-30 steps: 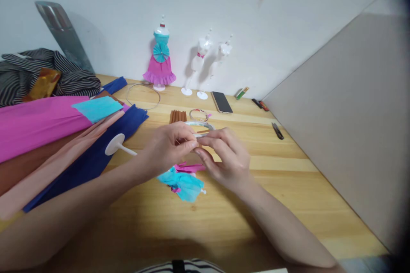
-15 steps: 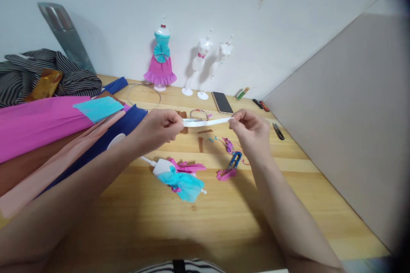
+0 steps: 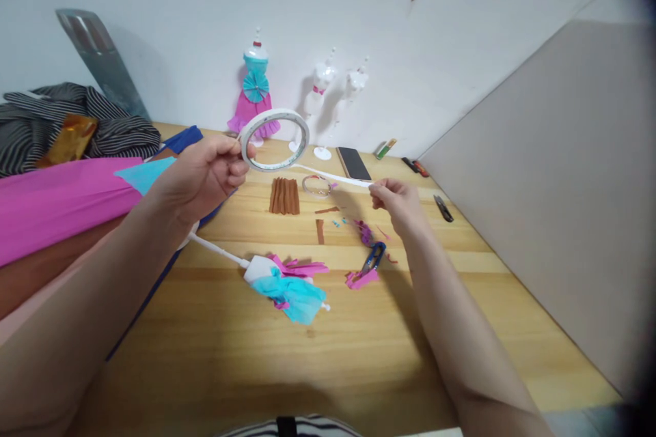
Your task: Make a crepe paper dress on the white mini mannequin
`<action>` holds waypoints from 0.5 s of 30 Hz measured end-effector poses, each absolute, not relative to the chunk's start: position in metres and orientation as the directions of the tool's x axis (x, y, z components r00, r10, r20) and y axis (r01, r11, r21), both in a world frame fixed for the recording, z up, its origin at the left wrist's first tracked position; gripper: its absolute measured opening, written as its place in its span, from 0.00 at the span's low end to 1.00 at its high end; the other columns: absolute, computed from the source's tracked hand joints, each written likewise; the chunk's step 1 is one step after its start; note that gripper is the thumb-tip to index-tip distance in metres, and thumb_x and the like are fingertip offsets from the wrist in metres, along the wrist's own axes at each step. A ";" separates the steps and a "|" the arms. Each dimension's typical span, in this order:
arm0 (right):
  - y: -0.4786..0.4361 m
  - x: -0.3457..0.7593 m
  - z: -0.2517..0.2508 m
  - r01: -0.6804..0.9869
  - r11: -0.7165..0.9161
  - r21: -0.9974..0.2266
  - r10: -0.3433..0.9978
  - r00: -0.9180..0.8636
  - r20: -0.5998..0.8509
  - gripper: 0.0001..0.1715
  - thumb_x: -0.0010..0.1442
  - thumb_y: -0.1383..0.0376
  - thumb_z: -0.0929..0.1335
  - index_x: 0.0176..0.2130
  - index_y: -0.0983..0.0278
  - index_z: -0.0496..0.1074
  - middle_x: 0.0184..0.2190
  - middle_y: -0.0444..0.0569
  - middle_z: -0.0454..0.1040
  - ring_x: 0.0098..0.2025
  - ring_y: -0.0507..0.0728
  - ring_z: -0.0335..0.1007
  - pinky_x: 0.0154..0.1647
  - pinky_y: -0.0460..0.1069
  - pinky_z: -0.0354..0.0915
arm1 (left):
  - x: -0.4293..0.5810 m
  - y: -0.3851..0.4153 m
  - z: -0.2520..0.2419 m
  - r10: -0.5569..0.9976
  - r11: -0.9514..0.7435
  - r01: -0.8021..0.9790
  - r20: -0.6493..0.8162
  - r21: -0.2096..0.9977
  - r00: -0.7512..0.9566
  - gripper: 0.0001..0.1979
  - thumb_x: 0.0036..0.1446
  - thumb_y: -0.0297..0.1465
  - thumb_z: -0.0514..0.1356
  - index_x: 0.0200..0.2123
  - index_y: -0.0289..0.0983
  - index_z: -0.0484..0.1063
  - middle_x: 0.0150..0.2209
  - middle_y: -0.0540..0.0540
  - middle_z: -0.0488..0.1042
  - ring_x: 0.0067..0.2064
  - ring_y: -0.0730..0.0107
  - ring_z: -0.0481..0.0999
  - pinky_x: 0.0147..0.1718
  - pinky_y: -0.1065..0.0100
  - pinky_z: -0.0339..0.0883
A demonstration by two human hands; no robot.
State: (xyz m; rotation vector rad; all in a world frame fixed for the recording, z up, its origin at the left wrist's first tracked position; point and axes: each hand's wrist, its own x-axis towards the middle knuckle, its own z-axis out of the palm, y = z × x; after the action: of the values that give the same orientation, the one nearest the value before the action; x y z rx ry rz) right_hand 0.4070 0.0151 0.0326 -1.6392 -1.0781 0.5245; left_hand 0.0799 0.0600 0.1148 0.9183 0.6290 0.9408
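My left hand [image 3: 218, 167] grips a white roll of tape [image 3: 247, 158] by its left side, holding it up above the table. From the roll's lower edge a narrow white strip of tape [image 3: 335, 177] stretches to the right. Its free end is pinched in my right hand [image 3: 397, 201]. Below lies a small white mannequin [image 3: 259, 270] on its side, dressed in turquoise and pink crepe paper [image 3: 294, 295]. Pleated brown paper [image 3: 284, 196] rests beyond it. Blue thread snips [image 3: 375, 256] lie near my right forearm, touching pink paper scraps [image 3: 361, 280].
A dressed mannequin [image 3: 255, 85] and two white ones stand against the wall. Crepe paper sheets [image 3: 66, 201] and striped cloth [image 3: 123, 133] are piled at left. A phone [image 3: 353, 164], black snips [image 3: 443, 208] and a ring-shaped band [image 3: 316, 186] lie on the table. A partition [image 3: 543, 184] bounds the right.
My left hand has moved left and up, turning so that the tape roll shows as a ring. The strip now slopes to my right hand, which has shifted slightly. The pleated brown paper is uncovered.
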 end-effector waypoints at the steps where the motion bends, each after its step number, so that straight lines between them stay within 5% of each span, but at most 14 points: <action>1: 0.013 0.409 0.036 0.403 -0.039 -0.914 0.859 0.482 0.175 0.09 0.44 0.62 0.69 0.19 0.65 0.69 0.14 0.42 0.66 0.18 0.49 0.59 0.19 0.45 0.57 | 0.080 0.059 0.115 0.889 0.261 -0.402 -0.055 0.878 0.456 0.11 0.55 0.20 0.51 0.24 0.32 0.68 0.29 0.51 0.71 0.23 0.84 0.57 0.20 0.81 0.55; 5: -0.003 0.426 0.052 0.658 -0.078 -0.749 0.885 0.392 0.253 0.11 0.49 0.61 0.68 0.27 0.66 0.76 0.22 0.49 0.74 0.24 0.53 0.67 0.23 0.47 0.60 | 0.082 0.055 0.115 0.899 0.219 -0.347 -0.049 0.912 0.436 0.10 0.54 0.21 0.52 0.23 0.33 0.67 0.25 0.50 0.69 0.22 0.83 0.56 0.18 0.79 0.53; 8: -0.018 0.429 0.065 0.826 0.000 -0.563 0.982 0.107 0.157 0.10 0.49 0.62 0.70 0.31 0.64 0.78 0.30 0.51 0.79 0.30 0.57 0.71 0.30 0.50 0.64 | 0.086 0.051 0.115 0.894 0.243 -0.298 -0.094 0.923 0.438 0.08 0.52 0.22 0.55 0.22 0.34 0.68 0.18 0.52 0.62 0.20 0.82 0.55 0.17 0.77 0.52; 11: -0.030 0.414 0.075 0.799 0.090 -0.595 0.994 -0.033 0.106 0.13 0.54 0.58 0.69 0.35 0.63 0.78 0.33 0.51 0.79 0.32 0.57 0.73 0.32 0.51 0.66 | 0.091 0.045 0.115 0.890 0.250 -0.265 -0.114 0.931 0.440 0.06 0.50 0.24 0.56 0.22 0.34 0.69 0.18 0.52 0.62 0.19 0.82 0.54 0.16 0.75 0.52; 15: -0.035 0.383 0.085 0.761 0.214 -0.612 0.952 -0.023 0.305 0.12 0.56 0.58 0.68 0.34 0.63 0.78 0.35 0.52 0.79 0.35 0.58 0.73 0.33 0.52 0.66 | 0.095 0.033 0.113 0.861 0.249 -0.251 -0.095 0.935 0.500 0.08 0.50 0.26 0.57 0.21 0.34 0.71 0.18 0.51 0.60 0.19 0.80 0.55 0.16 0.75 0.54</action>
State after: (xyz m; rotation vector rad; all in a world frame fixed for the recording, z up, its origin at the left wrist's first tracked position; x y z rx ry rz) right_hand 0.3835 -0.0355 0.0853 -1.5899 -1.8253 0.3656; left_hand 0.0951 0.0332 0.1133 1.0531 0.7058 0.8496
